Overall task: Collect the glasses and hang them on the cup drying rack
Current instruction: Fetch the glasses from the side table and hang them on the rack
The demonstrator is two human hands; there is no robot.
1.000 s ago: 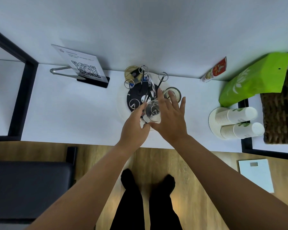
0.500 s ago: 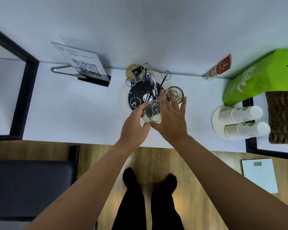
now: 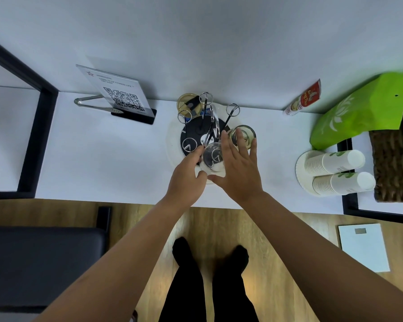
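**Operator A:** Status, nearest point first.

**Operator B:** I see the left hand [image 3: 188,173] at the worktop's [image 3: 107,163] front edge, thumb and fingers pinching a clear glass [image 3: 213,157] from the left. The right hand [image 3: 239,169] lies against the glass's right side, fingers straight and spread: a released grip, steadying only. The glass sits over the near prong of the drying rack [image 3: 201,133]; I cannot tell whether it is fully seated.

**Operator A:** Progress?

**Operator B:** I judge this one mid-hang. Just beyond the right fingertips a second glass [image 3: 242,135] stands beside the rack, not hung. A third glass [image 3: 187,103] is at the rack's far side, near the wall. Several prongs are bare.

**Operator A:** Clearance?

**Operator B:** Tight ahead: upright prongs close to the fingers, wall behind. Paper cups [image 3: 335,168] and a green bag [image 3: 361,110] are well apart on the right. Open worktop lies left, up to a sign [image 3: 119,94] and tongs [image 3: 93,105] at the far left.
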